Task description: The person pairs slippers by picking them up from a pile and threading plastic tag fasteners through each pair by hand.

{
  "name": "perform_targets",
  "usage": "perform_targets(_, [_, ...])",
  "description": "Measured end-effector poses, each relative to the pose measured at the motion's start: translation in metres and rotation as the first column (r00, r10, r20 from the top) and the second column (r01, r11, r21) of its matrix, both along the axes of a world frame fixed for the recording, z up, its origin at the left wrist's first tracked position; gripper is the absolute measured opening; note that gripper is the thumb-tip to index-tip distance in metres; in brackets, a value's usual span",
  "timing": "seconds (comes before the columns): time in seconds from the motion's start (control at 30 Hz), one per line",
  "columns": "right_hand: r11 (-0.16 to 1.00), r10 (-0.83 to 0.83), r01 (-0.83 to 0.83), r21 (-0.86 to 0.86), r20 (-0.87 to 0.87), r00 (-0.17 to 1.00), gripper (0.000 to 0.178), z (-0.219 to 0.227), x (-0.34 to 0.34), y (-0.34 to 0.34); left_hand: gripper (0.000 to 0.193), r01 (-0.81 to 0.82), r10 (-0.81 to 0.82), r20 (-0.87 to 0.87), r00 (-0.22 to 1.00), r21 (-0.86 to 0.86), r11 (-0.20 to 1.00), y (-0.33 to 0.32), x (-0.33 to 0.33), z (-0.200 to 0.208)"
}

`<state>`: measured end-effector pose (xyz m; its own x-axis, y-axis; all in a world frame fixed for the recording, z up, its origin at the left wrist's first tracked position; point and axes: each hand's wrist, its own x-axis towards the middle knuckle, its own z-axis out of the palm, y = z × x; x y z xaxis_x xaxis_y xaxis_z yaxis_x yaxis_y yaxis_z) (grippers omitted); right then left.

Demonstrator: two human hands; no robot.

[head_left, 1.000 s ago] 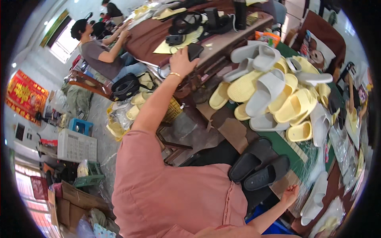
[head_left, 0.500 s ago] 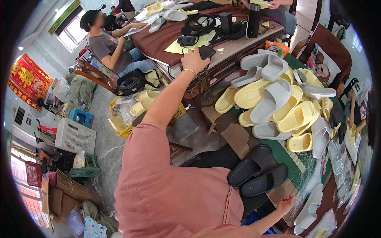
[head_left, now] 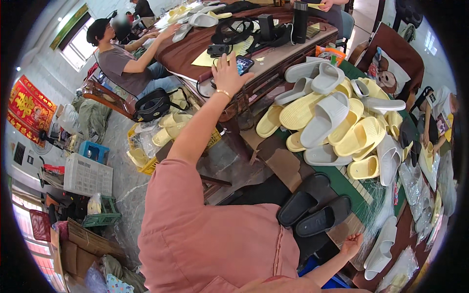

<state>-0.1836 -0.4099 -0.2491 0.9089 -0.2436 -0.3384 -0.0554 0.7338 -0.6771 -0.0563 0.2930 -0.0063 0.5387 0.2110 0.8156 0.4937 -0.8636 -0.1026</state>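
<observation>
My left hand (head_left: 228, 77) reaches out to the near edge of the brown-covered table, fingers spread. A phone (head_left: 244, 64) with its screen lit lies at the fingertips; whether they still touch it is hard to see. At the lower right my right hand (head_left: 351, 245) has its fingers curled, with nothing visible in them. Clear plastic wrap (head_left: 373, 229) is right beside it. A pair of black slide slippers (head_left: 312, 207) rests at my lap. Beyond them a heap of yellow slippers (head_left: 360, 136) and grey slippers (head_left: 326, 119) covers the green mat.
A black headset-like strap device (head_left: 234, 31) and a dark tumbler (head_left: 299, 22) stand on the table. A co-worker (head_left: 119, 63) sits at its left side. On the floor are a yellow crate (head_left: 146, 166), a black bag (head_left: 152, 105) and a white basket (head_left: 88, 176). Wrapped slippers (head_left: 415, 190) lie far right.
My left hand has opened and let go of the phone, which now shows its lit screen. The co-worker's arm has stretched further over the table. My right hand stays by the plastic.
</observation>
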Motion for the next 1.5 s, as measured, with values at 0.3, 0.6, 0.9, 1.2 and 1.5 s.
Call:
perform_targets(0.3, [0.998, -0.011, 0.016, -0.065, 0.074, 0.997, 0.013, 0.053, 0.023, 0.054, 0.039, 0.577, -0.875, 0.104, 0.472, -0.787, 0.217, -0.190, -0.042, -0.090])
perform_targets(0.6, [0.967, 0.199, -0.162, -0.195, 0.186, 0.962, 0.006, 0.101, 0.019, 0.154, 0.040, -0.438, -0.877, 0.406, 0.259, -0.760, -0.481, -0.366, -0.097, -0.147])
perform_targets(0.9, [0.876, 0.383, -0.313, -0.367, 0.135, 0.914, 0.004, 0.101, -0.014, 0.154, 0.021, -0.477, -0.656, 0.579, 0.485, -0.454, -0.753, -0.396, -0.080, -0.141])
perform_targets(1.2, [0.969, 0.145, -0.128, -0.213, 0.065, 0.987, 0.005, 0.093, -0.037, 0.125, 0.024, -0.114, -0.693, 0.543, 0.474, -0.743, -0.660, -0.368, -0.071, -0.129])
perform_targets(1.5, [0.789, 0.370, -0.539, -0.293, -0.474, 0.799, 0.008, 0.065, -0.055, 0.157, 0.025, -0.216, -0.988, 0.060, 0.144, -0.972, -0.090, -0.299, -0.135, -0.151])
